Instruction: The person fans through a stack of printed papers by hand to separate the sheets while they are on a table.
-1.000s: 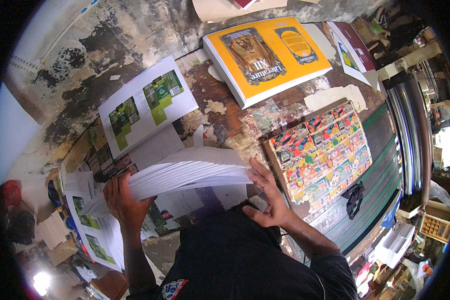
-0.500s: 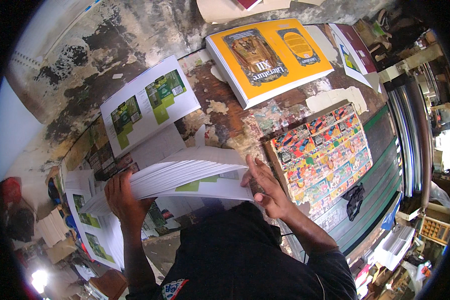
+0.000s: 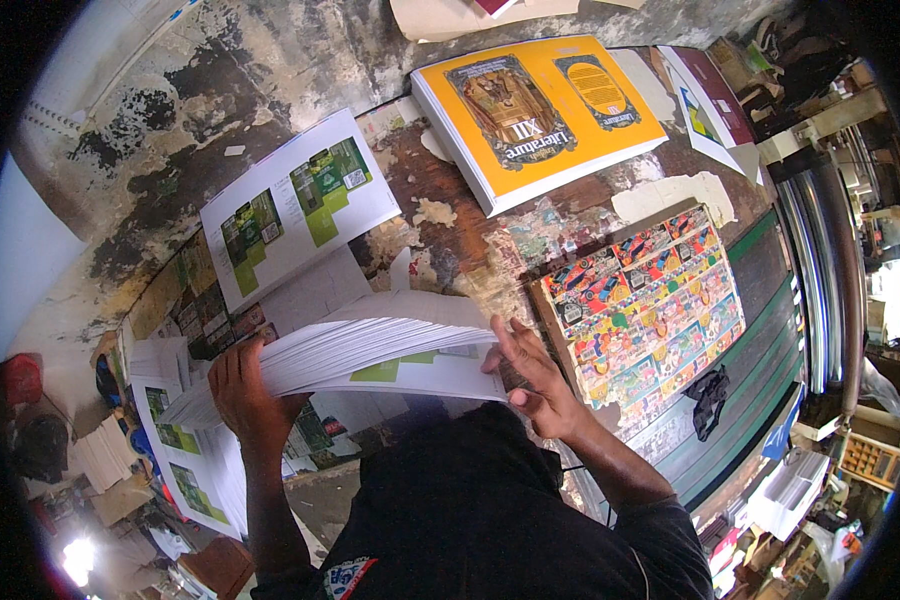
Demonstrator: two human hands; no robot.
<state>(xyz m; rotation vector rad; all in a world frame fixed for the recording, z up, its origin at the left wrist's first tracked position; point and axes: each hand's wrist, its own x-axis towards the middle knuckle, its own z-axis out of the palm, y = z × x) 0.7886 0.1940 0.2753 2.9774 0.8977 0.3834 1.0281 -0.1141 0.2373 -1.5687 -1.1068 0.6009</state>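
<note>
Looking down from the head camera, I see a person in a dark shirt bent over a worn, paint-blotched worktop (image 3: 455,232), both hands at a thick sheaf of white paper (image 3: 380,335). The sheaf is lifted in front of the body, bowed upward, its many edges fanned along the near side. The left hand (image 3: 252,395) is closed firmly on its left end. The right hand (image 3: 536,378) is at the other end, fingers loosely spread and thumb held apart, fingertips against the sheet edges without wrapping round them. Beneath the bulk hangs a lower sheet (image 3: 445,384) with green printing, separated from the rest by a gap.

Beyond the sheaf, to the left, lies a pile of green-printed cover sheets (image 3: 295,205); a similar pile (image 3: 202,490) sits by the left forearm. At the far side is a thick stack of yellow book covers (image 3: 530,120), with maroon sheets (image 3: 715,95) to its right. Just beside the right hand rests a block covered in comic-patterned paper (image 3: 640,305), and near it, a crumpled black scrap (image 3: 709,402). Off to the right stands a wooden compartment tray (image 3: 868,458).
</note>
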